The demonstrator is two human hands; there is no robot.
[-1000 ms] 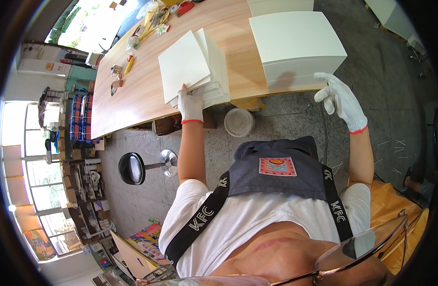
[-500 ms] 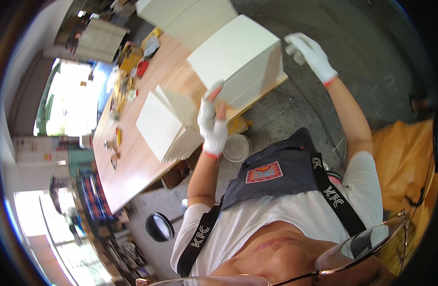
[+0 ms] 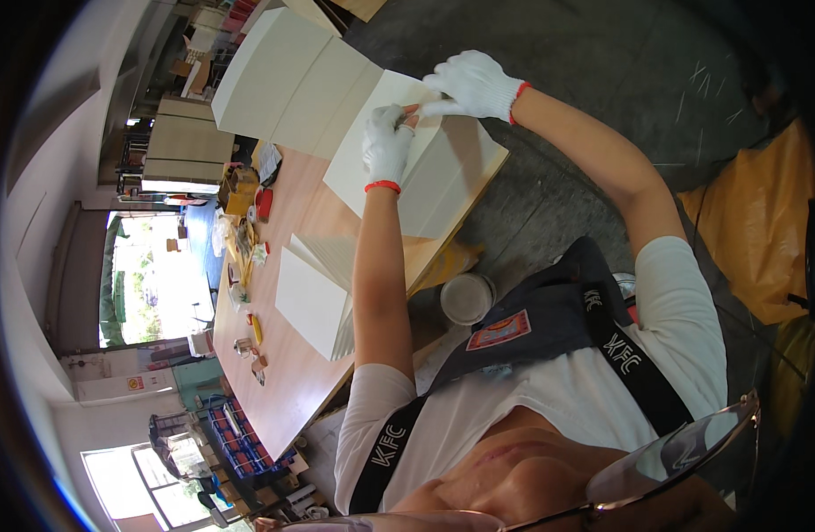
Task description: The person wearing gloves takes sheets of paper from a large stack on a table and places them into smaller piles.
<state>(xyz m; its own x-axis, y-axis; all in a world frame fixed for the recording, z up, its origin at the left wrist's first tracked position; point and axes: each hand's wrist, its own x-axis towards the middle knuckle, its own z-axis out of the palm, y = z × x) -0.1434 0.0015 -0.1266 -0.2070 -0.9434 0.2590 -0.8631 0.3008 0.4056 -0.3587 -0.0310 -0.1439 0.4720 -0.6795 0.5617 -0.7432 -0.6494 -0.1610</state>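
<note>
Over the near stack of white sheets [image 3: 353, 183], both my hands, in white knitted gloves with red cuffs, come close together. My left hand [image 3: 388, 146] is curled above the stack's top, its bare fingertips pressed together; anything between them is too small to make out. From the right, my right hand [image 3: 478, 86] reaches to the stack's far right part with its fingers stretched and apart, the tips near the left fingertips. A smaller pile of white sheets [image 3: 310, 306], its leaves fanned along one side, lies on the table left of my left forearm.
A taller white stack [image 3: 288, 89] stands farther back on the wooden table [image 3: 248, 390]. Small tools, a yellow box [image 3: 239, 190] and a red item [image 3: 264, 205] line its left edge. A round white bucket [image 3: 467, 299] is on the floor beside the table; orange sheeting [image 3: 757, 230] hangs at right.
My right hand has moved left from beside the stack onto it. My left hand has moved forward over the stack and its fingers have curled. The view has shifted.
</note>
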